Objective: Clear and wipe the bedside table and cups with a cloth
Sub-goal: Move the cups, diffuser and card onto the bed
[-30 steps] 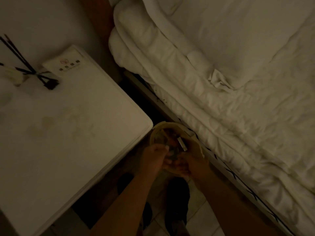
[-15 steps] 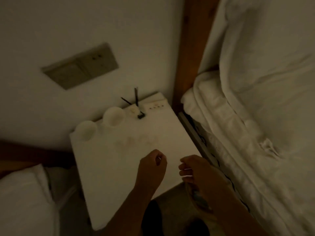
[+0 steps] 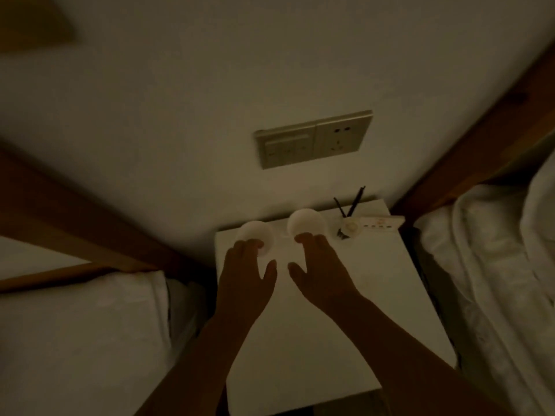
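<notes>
In dim light a white bedside table (image 3: 375, 295) stands against the wall between two beds. Two white cups stand at its far edge: the left cup (image 3: 253, 235) and the right cup (image 3: 306, 222). My left hand (image 3: 244, 277) stretches out with its fingertips on the left cup's near rim, thumb spread. My right hand (image 3: 321, 271) reaches the near side of the right cup with fingers extended and thumb apart. Neither hand is closed around a cup. No cloth is in view.
A small white diffuser with black sticks (image 3: 350, 223) and a white remote (image 3: 380, 222) lie at the table's back right corner. A switch and socket panel (image 3: 313, 138) is on the wall above. White bedding (image 3: 495, 265) lies right, another bed (image 3: 81, 340) left.
The view rose from the floor bin beside the bed to the table and wall. Both hands moved from the table's near edge forward to the two cups and spread open.
</notes>
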Motion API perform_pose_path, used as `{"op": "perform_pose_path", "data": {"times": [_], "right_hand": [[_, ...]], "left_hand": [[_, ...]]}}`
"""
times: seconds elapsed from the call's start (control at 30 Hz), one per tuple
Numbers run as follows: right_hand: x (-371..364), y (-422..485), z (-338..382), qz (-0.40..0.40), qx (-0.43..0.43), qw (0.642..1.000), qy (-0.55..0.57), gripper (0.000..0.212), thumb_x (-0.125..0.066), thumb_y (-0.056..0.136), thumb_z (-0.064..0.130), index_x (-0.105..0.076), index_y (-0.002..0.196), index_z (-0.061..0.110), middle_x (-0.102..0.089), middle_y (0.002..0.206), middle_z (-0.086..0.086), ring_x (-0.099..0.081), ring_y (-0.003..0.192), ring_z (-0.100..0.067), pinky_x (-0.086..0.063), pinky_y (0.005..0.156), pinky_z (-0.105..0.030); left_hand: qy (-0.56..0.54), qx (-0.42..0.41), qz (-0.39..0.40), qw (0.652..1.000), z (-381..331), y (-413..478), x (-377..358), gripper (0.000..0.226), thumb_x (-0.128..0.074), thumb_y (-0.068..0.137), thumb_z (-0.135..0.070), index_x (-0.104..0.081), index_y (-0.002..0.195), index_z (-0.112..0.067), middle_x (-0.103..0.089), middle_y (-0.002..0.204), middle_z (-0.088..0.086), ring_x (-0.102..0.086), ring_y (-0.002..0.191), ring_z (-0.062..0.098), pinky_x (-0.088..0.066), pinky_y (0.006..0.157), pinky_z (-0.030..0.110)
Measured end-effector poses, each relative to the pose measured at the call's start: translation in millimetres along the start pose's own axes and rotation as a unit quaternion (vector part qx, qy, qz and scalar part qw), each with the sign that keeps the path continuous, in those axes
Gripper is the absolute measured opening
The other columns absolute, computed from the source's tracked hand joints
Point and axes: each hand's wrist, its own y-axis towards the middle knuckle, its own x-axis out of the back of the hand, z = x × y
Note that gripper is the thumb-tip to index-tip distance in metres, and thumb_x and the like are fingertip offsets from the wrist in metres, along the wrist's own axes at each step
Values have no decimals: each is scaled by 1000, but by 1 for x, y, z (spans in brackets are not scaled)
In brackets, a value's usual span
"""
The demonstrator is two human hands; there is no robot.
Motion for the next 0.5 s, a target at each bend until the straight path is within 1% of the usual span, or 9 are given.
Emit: {"op": "perform_pose_path", "data": {"times": [0.03, 0.1, 0.2, 0.27, 0.33, 0.4, 0.47, 0.5], "right_hand": [[-4, 9, 1, -2, 12, 999, -46, 62, -56, 94, 36, -32, 147, 14, -37, 147, -10, -41, 134, -27, -44, 105, -35], [-8, 26, 3, -9, 10, 993, -118, 70, -60, 91, 38, -26, 148, 15, -29, 151, -15, -33, 138, -34, -44, 106, -42], [-12, 46, -2, -1, -18, 985, -173, 82, -69, 84, 41, -22, 148, 20, -17, 155, -18, -20, 144, -40, -41, 107, -50], [-18, 60, -8, 17, -29, 983, -181, 88, -72, 82, 41, -17, 150, 24, -8, 159, -17, -11, 147, -43, -37, 110, -56], [-24, 72, -14, 28, -34, 983, -181, 92, -73, 82, 39, -13, 151, 29, -3, 159, -15, -7, 147, -45, -38, 109, -59], [-28, 81, -18, 23, -36, 983, -179, 92, -74, 81, 36, -13, 150, 33, -6, 158, -14, -11, 145, -45, -42, 106, -58], [-31, 88, -21, 6, -43, 983, -178, 88, -75, 81, 30, -18, 149, 35, -13, 153, -14, -23, 138, -43, -47, 101, -55], [-30, 90, -22, 2, -47, 982, -182, 85, -74, 81, 26, -22, 147, 35, -17, 150, -13, -29, 134, -41, -49, 98, -53]], "left_hand": [[18, -10, 3, 1000, 6, 7, 1, 53, -65, 86, -38, -47, 130, -13, -53, 123, 6, -53, 112, 23, -49, 95, 41], [60, -17, 21, 998, 16, 20, 0, 76, -67, 81, -47, -36, 142, -13, -44, 138, 11, -43, 125, 28, -43, 102, 44], [116, -28, 55, 991, 23, 36, -9, 93, -65, 76, -59, -20, 149, -24, -26, 151, 9, -30, 136, 29, -40, 103, 47], [135, -22, 102, 985, 26, 46, -20, 96, -65, 76, -61, -11, 150, -32, -12, 156, 9, -21, 141, 33, -42, 102, 52], [165, -10, 137, 977, 30, 53, -29, 92, -64, 79, -57, -7, 149, -37, -4, 158, 9, -16, 141, 36, -42, 102, 55], [179, -1, 140, 974, 35, 57, -34, 87, -66, 82, -49, -11, 149, -38, -8, 155, 12, -23, 137, 38, -44, 101, 53], [171, 4, 125, 977, 37, 58, -37, 83, -68, 83, -38, -15, 147, -36, -17, 150, 12, -34, 129, 37, -48, 96, 49], [161, 10, 122, 979, 37, 58, -36, 82, -69, 82, -33, -18, 146, -36, -19, 147, 12, -36, 125, 37, -50, 94, 48]]}}
